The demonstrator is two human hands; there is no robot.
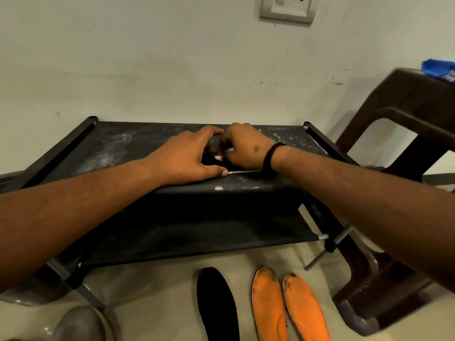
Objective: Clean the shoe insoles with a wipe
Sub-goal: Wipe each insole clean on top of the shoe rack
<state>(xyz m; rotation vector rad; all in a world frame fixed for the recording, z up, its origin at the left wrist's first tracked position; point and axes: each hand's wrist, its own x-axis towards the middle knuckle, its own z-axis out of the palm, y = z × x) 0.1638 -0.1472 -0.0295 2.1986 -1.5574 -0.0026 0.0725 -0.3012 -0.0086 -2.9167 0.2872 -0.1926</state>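
At frame centre I see a black insole on the dusty black rack shelf, its pale edge showing. My left hand presses it with spread fingers; my right hand curls onto it, pinching something white. Lower frame, on the floor: another black insole and two orange insoles. No legible writing anywhere.

Three loose insoles are lying on the floor — one black insole and two orange insoles, the orange pair sitting side by side. A fourth dark insole is lying on the top tier of one black two-tier shoe rack. Two hands are working there — left hand and right hand. One brown plastic chair is standing at the right, one blue packet is sitting on it, and one wall socket is showing above.
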